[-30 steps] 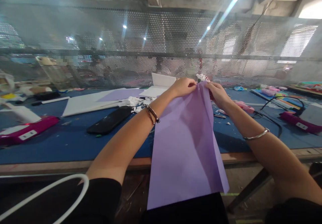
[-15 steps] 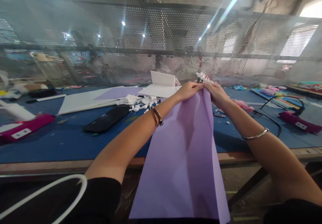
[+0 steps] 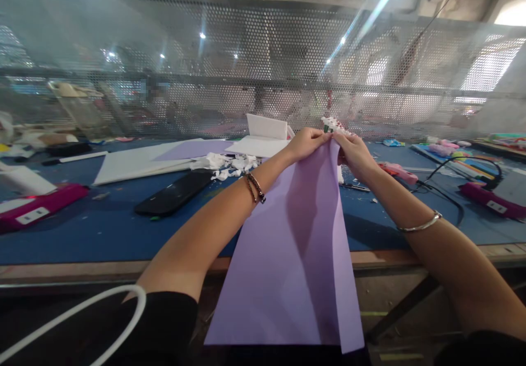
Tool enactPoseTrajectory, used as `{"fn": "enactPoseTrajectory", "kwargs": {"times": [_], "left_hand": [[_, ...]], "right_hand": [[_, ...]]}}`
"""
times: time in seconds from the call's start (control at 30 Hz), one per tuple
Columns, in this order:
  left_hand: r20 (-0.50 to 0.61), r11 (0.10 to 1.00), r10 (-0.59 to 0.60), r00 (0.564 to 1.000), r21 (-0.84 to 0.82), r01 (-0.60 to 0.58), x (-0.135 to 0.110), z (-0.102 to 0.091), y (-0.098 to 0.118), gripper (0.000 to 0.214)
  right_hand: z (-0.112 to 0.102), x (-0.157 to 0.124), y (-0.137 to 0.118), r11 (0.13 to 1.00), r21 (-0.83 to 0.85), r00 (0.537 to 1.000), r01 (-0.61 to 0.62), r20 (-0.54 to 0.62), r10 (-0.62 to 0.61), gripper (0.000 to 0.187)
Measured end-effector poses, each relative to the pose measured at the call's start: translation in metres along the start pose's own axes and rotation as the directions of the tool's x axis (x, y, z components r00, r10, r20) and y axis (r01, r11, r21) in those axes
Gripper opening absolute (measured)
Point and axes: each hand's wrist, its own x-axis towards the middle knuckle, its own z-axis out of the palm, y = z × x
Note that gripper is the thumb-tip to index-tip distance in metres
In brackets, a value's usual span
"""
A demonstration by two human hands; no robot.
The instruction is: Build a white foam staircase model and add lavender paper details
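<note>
A large sheet of purple paper [image 3: 279,262] slopes from my fingers down over the table's front edge toward my body. My left hand [image 3: 307,143] pinches its far edge from the left. Close beside it, my right hand [image 3: 354,151] grips the same edge, thumb and fingers together. Between the hands the sheet is gathered, and its right side bends up in a long fold. Just behind my fingertips shows a small white, red and green item [image 3: 333,125], too small to make out.
On the blue tabletop [image 3: 102,234] a black phone [image 3: 176,192] lies left of the sheet, near crumpled white scraps [image 3: 232,163]. White boards [image 3: 131,162] lie behind. Magenta power strips [image 3: 43,204] sit at both sides. A pink tool [image 3: 398,173] with a black cable lies right.
The near end of the purple sheet has shifted left and slightly up, and its right fold stands wider. Both hands keep their pinch at nearly the same place.
</note>
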Motion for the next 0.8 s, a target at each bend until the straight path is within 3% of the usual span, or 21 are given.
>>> {"fn": "enactPoseTrajectory", "kwargs": {"times": [0.2,0.37,0.53,0.6,0.7,0.8], "left_hand": [[-0.026,0.998,0.068,0.997,-0.004,-0.068,0.003,-0.001,-0.006,0.038],[-0.063,1.0,0.002,0.998,-0.031,-0.004,0.003,0.0,-0.006,0.034],[-0.187,1.0,-0.013,0.982,0.0,0.013,0.003,-0.007,-0.01,0.033],[-0.161,1.0,-0.022,0.987,0.013,0.024,0.003,-0.011,-0.01,0.036],[-0.034,0.997,-0.015,0.999,0.072,0.017,0.002,-0.015,-0.009,0.042],[0.036,0.981,0.05,0.998,0.184,-0.056,0.001,-0.014,-0.007,0.042]], "right_hand": [[0.002,0.002,0.005,0.998,-0.051,0.999,0.03,0.027,-0.029,0.032],[0.0,0.005,0.012,0.988,-0.111,0.994,0.107,0.044,-0.103,0.032],[0.003,0.003,0.013,0.982,-0.132,0.99,0.133,0.065,-0.125,0.035],[0.004,0.002,0.012,0.986,-0.116,0.993,0.12,0.034,-0.117,0.034],[0.003,0.0,0.007,0.996,-0.076,0.998,0.047,-0.04,-0.051,0.032],[0.003,-0.001,0.004,0.997,-0.068,0.999,-0.043,0.022,0.045,0.037]]}}
